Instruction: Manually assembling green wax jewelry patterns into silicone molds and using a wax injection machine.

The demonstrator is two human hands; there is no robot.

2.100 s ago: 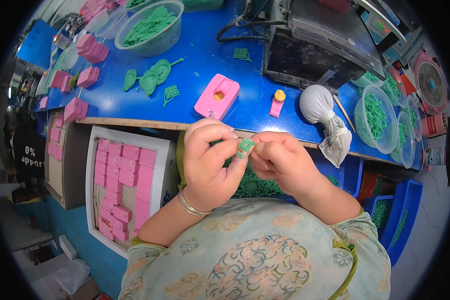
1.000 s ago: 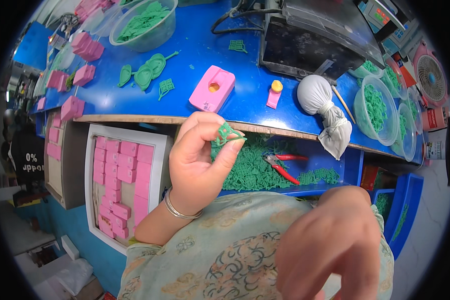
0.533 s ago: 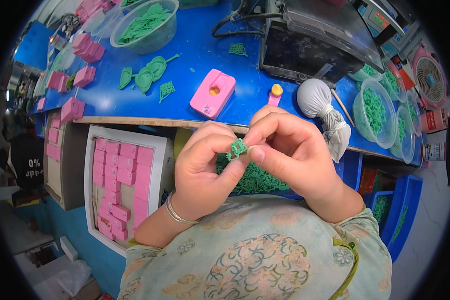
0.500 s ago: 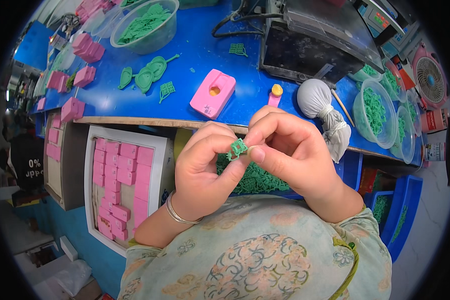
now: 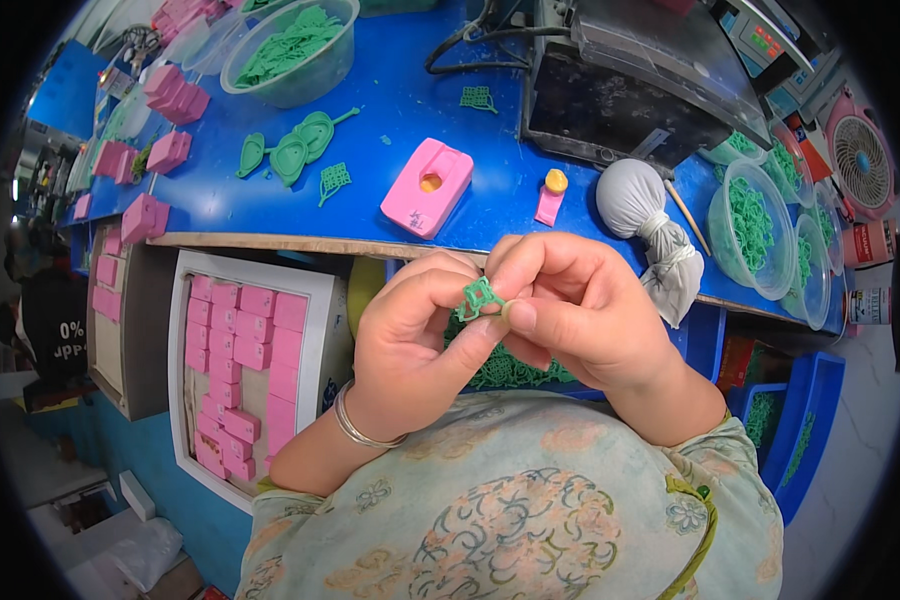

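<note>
My left hand pinches a small green openwork piece between thumb and fingers. The thumb and fingertips of my right hand close on the right edge of the same piece. Both hands hover in front of the table's edge, above a heap of thin green openwork pieces that they partly hide. Beyond them on the blue table lies a pink rubber mould block with a yellow-lined hole. A smaller pink part with a yellow knob rests to its right.
A grey tied cloth pouch and a wooden stick lie on the right. Clear bowls of green pieces stand beyond. A dark machine occupies the back. An open drawer of pink blocks juts out at left.
The green piece has turned slightly in my fingers and shows more of its open frame. My right hand has dropped a little, uncovering more of the small pink part.
</note>
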